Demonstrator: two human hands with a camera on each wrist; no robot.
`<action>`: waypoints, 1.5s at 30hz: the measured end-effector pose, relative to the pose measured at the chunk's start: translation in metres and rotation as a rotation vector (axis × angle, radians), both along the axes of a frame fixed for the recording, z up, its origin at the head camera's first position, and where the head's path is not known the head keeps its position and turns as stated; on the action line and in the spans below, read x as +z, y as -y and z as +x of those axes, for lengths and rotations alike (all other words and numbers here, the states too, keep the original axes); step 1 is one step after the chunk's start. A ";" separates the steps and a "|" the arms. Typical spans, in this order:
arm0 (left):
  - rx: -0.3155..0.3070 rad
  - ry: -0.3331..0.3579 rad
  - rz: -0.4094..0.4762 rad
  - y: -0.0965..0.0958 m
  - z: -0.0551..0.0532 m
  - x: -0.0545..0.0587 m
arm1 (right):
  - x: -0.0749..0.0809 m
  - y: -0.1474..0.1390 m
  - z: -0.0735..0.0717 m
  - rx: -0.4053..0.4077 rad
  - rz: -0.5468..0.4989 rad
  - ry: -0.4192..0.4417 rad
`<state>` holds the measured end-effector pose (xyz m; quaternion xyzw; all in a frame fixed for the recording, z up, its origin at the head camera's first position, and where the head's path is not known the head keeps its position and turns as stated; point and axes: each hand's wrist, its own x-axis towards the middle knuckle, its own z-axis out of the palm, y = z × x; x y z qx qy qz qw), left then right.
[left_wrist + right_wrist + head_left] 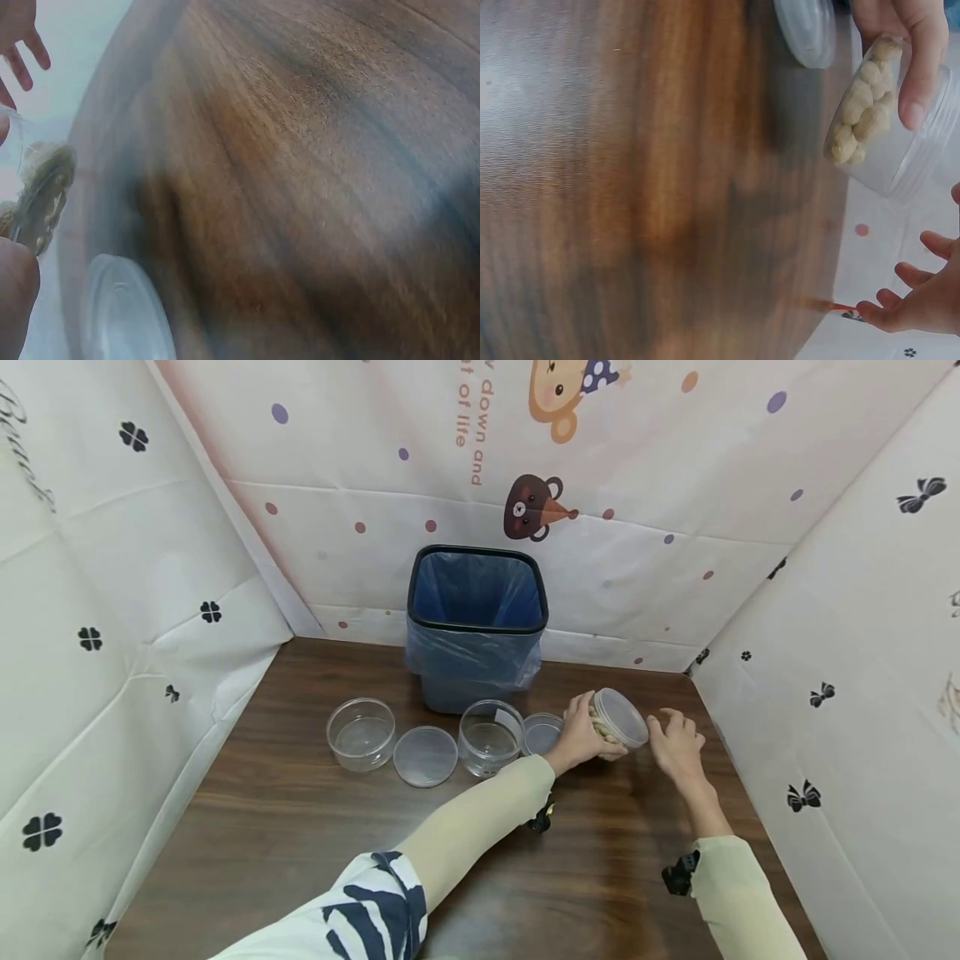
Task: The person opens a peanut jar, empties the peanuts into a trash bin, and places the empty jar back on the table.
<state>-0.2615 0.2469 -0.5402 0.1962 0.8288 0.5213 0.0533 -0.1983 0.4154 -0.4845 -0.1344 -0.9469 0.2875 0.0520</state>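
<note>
My left hand [579, 739] grips a clear round jar [889, 154] above the right part of the table, thumb on its side. Inside, pale peanuts in their shells [866, 105] lie gathered toward the jar's base. A frosted lid [621, 717] covers the jar's end that tilts toward the right. Close to that lid, apart from it, is my right hand [677, 747], with spread fingers and nothing held. In the left wrist view, the jar [49, 195] shows only partly at the left edge, by my left thumb [15, 292].
Two clear round containers [362, 735] [489, 739] stand on the brown wooden table [315, 852]. One loose lid [425, 757] lies between them, another lid [542, 733] beside my left hand. Behind stands a blue bin [476, 668] with a liner. Patterned sheets [847, 635] enclose the table.
</note>
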 end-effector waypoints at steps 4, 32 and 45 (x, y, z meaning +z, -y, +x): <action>-0.025 -0.050 0.031 0.006 0.002 0.012 | 0.009 0.001 -0.003 0.006 -0.002 -0.028; -0.131 -0.260 0.030 0.129 0.018 0.081 | 0.091 0.110 -0.009 0.334 0.004 -0.319; -0.072 -0.316 0.072 0.211 0.017 0.094 | 0.105 0.169 -0.011 0.481 -0.001 -0.371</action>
